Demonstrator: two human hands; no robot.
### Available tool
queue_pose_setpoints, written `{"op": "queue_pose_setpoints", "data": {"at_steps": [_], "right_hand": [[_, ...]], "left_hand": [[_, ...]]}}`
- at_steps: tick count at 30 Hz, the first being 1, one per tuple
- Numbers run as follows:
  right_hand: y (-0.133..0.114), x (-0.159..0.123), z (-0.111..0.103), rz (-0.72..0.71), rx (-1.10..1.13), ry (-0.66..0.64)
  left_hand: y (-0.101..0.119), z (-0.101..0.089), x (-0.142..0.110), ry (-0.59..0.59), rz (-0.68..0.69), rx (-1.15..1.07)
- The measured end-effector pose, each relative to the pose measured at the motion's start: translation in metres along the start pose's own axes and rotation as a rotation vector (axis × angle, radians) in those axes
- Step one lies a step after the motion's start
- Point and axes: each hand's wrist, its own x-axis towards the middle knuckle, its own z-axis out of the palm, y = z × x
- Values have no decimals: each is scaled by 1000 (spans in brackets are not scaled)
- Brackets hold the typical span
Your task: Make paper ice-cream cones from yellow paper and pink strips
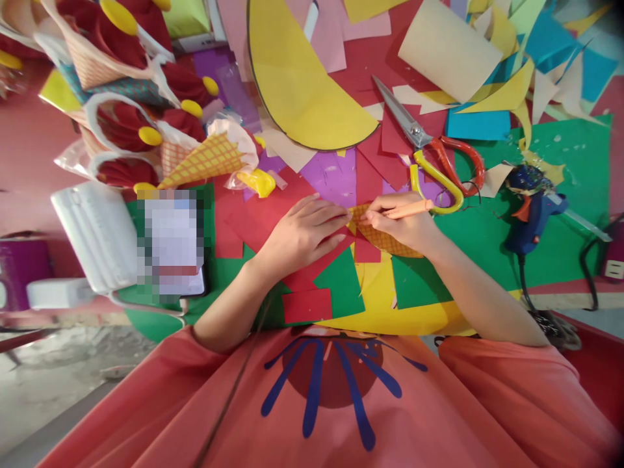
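My right hand (pixel 414 227) is closed round a light orange marker (pixel 412 208), its tip end hidden by my fingers. Beneath that hand lies a yellow paper piece with an orange crisscross pattern (pixel 392 245), partly covered. My left hand (pixel 305 231) rests flat with fingers stretched out, fingertips touching the left end of the patterned piece. Red paper scraps (pixel 307 306) lie under and around my left hand. Just beyond my right hand is a pair of scissors (pixel 416 133) with one red and one yellow handle, blades apart.
Paper cones with red filling (pixel 202 159) crowd the upper left, above a phone (pixel 178 283) and a white case (pixel 95 237). A large yellow paper shape (pixel 292 84) and a cream roll (pixel 448 49) lie at the back. A blue glue gun (pixel 529 224) sits at right, its cord hanging down.
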Motion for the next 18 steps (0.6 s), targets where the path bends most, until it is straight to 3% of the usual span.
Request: {"op": "queue_pose_setpoints", "data": {"at_steps": [8,18], "right_hand": [[2,1,2,36,277,88],[0,1,2,-18,86,69]], "left_hand": [[-2,2,-1,-25,0,6],[1,1,0,-9,-6,57]]}}
